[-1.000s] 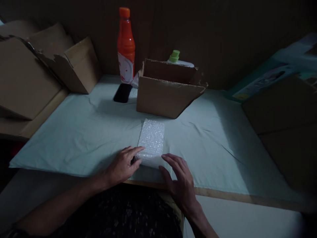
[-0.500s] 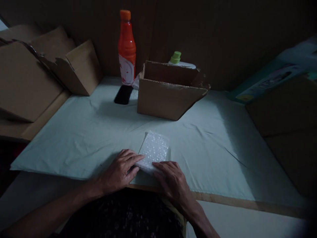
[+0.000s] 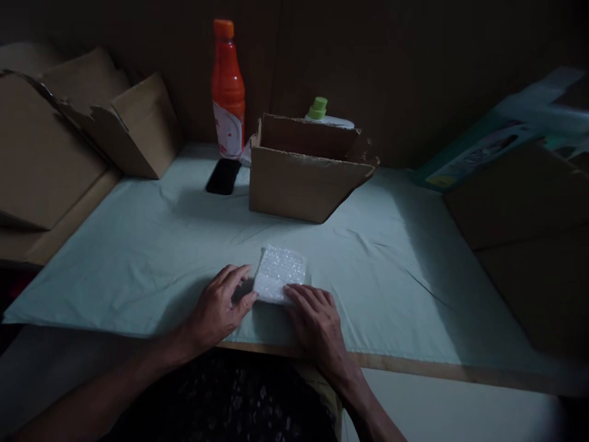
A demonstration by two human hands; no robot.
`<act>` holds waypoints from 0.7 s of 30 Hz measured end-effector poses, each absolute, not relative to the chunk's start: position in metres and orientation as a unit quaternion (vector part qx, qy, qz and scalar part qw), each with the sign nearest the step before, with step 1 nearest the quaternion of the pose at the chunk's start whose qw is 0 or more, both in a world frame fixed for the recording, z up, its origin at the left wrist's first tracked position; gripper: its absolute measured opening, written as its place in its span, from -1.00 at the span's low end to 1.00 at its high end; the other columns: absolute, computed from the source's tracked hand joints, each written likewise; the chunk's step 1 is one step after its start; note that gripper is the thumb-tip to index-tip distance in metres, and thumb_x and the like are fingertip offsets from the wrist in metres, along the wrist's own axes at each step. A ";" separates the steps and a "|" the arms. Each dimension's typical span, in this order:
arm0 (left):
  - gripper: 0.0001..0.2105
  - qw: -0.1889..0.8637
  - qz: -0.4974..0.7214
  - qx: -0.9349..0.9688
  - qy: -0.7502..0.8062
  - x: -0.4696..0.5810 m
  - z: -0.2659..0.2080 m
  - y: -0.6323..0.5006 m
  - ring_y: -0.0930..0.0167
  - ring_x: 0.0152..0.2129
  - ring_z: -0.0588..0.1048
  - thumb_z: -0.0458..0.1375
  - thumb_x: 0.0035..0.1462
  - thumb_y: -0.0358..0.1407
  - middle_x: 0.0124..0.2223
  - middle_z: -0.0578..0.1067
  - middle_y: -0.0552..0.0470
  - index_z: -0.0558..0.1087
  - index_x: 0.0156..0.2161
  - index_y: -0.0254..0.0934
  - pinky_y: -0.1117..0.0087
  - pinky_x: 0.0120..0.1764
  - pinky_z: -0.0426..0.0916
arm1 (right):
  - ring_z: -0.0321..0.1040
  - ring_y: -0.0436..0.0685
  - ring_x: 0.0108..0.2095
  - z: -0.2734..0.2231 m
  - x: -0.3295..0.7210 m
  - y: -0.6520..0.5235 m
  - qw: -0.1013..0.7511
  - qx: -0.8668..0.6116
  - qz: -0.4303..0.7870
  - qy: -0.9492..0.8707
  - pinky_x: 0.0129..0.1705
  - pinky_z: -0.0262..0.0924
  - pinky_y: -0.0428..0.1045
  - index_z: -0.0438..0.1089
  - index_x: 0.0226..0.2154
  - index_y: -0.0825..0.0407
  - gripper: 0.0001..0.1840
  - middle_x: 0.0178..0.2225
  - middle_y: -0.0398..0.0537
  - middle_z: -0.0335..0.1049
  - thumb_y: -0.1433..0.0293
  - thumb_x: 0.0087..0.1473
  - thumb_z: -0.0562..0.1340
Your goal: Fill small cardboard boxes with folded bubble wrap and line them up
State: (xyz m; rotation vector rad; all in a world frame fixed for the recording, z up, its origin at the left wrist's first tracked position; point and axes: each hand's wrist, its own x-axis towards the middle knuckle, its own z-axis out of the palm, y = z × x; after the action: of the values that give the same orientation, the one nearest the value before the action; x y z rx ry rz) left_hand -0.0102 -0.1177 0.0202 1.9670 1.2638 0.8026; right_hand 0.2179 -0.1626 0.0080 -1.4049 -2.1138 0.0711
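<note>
A small bubble-wrap packet [image 3: 281, 267], clear and shiny, lies folded on the pale green cloth near the table's front edge. To its left is my left hand [image 3: 219, 307], fingers apart and slightly lifted, with the thumb tip at the packet's near left corner. My right hand [image 3: 317, 319] has its fingers over the near right edge of the packet, pressing it; the thumb is mostly hidden below. Whatever the wrap may contain cannot be made out.
An open cardboard box [image 3: 289, 184] stands behind the packet, a white bottle with a green cap [image 3: 317, 109] behind it. Left of the box are a black phone [image 3: 223, 177] and an orange bottle [image 3: 229, 92]. More cardboard [image 3: 46, 147] stands left; a teal bottle [image 3: 478, 147] leans right.
My left hand has come off the packet's top and opened to the left. The packet's near edge is folded farther over, making it shorter. My right hand still presses its near right edge.
</note>
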 end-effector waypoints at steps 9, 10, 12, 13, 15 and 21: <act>-0.58 0.754 0.358 0.412 0.366 0.017 0.030 -0.148 0.21 0.02 0.48 0.16 0.11 -0.25 0.03 0.52 -0.20 0.38 0.08 -0.32 0.09 0.14 0.34 | 0.54 0.16 -0.28 0.016 0.206 -0.183 0.355 -0.598 0.325 -0.640 -0.29 0.44 -0.01 0.50 -0.05 0.02 -0.66 -0.21 0.01 0.60 0.20 0.28 0.16; -0.63 0.758 0.358 0.400 0.371 0.021 0.031 -0.147 0.22 -0.02 0.49 0.16 0.09 -0.25 -0.03 0.55 -0.18 0.41 0.01 -0.33 0.11 0.11 0.35 | 0.54 0.17 -0.24 0.019 0.207 -0.185 0.355 -0.590 0.329 -0.646 -0.24 0.45 0.00 0.51 -0.06 0.01 -0.67 -0.20 0.01 0.59 0.21 0.27 0.17; -0.68 0.741 0.368 0.399 0.396 0.026 0.033 -0.144 0.24 -0.10 0.51 0.18 0.06 -0.23 -0.12 0.57 -0.12 0.44 -0.07 -0.32 0.18 0.04 0.38 | 0.52 0.20 -0.15 0.025 0.214 -0.186 0.378 -0.576 0.285 -0.666 -0.12 0.45 0.06 0.51 -0.08 -0.01 -0.70 -0.14 0.04 0.56 0.21 0.24 0.21; -0.69 0.726 0.369 0.416 0.405 0.027 0.036 -0.143 0.26 -0.14 0.51 0.19 0.05 -0.24 -0.14 0.57 -0.09 0.44 -0.09 -0.32 0.21 0.00 0.39 | 0.51 0.20 -0.14 0.029 0.220 -0.184 0.394 -0.571 0.255 -0.673 -0.10 0.44 0.06 0.50 -0.07 -0.02 -0.70 -0.10 0.05 0.54 0.21 0.22 0.23; -0.73 0.692 0.351 0.481 0.409 0.027 0.044 -0.141 0.30 -0.19 0.49 0.19 0.05 -0.28 -0.17 0.56 -0.04 0.45 -0.12 -0.31 0.27 -0.06 0.39 | 0.50 0.16 -0.15 0.040 0.231 -0.180 0.421 -0.555 0.220 -0.683 -0.11 0.44 0.03 0.42 0.05 -0.04 -0.58 -0.03 0.07 0.49 0.14 0.19 0.26; -0.74 0.614 0.310 0.611 0.392 0.039 0.057 -0.144 0.37 -0.27 0.43 0.17 0.05 -0.34 -0.20 0.52 0.03 0.43 -0.11 -0.25 0.41 -0.18 0.34 | 0.51 0.08 -0.24 0.062 0.233 -0.167 0.454 -0.482 0.252 -0.706 -0.22 0.41 -0.12 0.45 -0.17 -0.05 -0.79 -0.22 -0.07 0.54 0.20 0.20 0.27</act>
State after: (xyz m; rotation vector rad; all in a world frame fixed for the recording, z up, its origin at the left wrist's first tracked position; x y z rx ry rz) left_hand 0.0385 -0.1438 0.0567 1.4096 0.9026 0.7148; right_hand 0.2331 -0.1670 0.0621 -1.1899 -1.7427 0.6212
